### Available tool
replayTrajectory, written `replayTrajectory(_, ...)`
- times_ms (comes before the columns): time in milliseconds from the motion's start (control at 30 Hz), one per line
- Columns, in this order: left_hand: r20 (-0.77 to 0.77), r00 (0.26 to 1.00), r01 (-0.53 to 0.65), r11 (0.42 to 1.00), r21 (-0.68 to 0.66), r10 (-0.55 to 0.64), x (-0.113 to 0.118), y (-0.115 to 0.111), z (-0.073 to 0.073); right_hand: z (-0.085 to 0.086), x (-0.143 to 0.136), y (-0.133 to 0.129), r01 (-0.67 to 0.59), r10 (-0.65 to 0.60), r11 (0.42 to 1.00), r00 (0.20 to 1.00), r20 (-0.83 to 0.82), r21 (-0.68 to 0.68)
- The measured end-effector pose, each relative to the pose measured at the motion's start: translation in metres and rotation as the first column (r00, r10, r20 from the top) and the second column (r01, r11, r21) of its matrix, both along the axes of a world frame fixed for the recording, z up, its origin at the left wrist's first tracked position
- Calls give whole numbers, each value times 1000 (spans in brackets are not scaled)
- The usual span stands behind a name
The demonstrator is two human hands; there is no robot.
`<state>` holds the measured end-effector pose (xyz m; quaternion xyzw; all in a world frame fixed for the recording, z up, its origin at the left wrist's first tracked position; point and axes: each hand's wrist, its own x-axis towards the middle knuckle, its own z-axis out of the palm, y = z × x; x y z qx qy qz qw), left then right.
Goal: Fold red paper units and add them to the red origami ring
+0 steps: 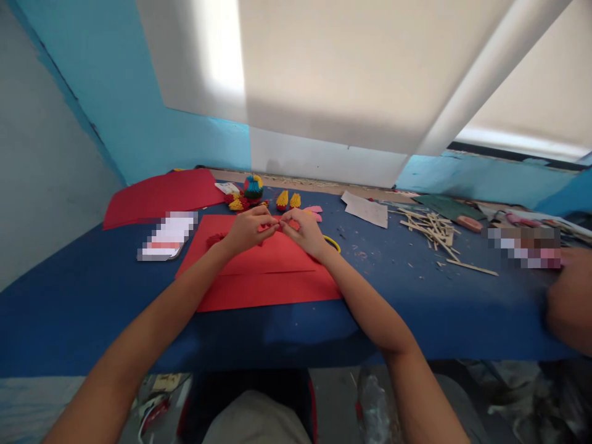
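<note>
My left hand [252, 228] and my right hand [303, 231] meet over the red paper sheets [268, 291], fingertips pinched together. Between them is a small red paper piece [279, 223], mostly hidden by the fingers. Small red folded pieces [215, 238] lie on the sheets by my left wrist, partly covered by it. A yellow loop [333, 244] shows beside my right wrist; the rest of it is hidden. Just beyond the hands stand two yellow-and-red folded-paper pieces [288, 200] and a multicoloured folded-paper ball [253, 187]. Pink paper pieces [315, 213] lie behind my right hand.
Left on the blue table [388, 308] are a phone [169, 237] and a large red sheet [161, 196]. To the right lie a grey paper piece [365, 209], thin wooden sticks [430, 229] and a pinkish oval object [468, 223]. Another person's arm [571, 302] reaches in at far right.
</note>
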<state>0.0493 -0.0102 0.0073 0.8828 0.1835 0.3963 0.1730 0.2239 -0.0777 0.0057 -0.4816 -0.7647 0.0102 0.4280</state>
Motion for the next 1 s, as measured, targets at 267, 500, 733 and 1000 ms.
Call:
replayTrajectory(267,9,1000,26,987,-160,-25,0,-2,2,10,1,-8,12,-86,988,876,475,157)
replayTrajectory(500,87,993,-62,976,-207,81,5,-7,2,-4,-5,-2,54,-70,989,991,117,137)
replayTrajectory(733,126,986,-83,974,-209,111,7,-10,1,-5,-5,3,24,-16,995,996,-92,94)
replayTrajectory(1000,162,980,-63,958,-279,112,9,-11,1,-4,-6,0,139,-201,948,959,200,286)
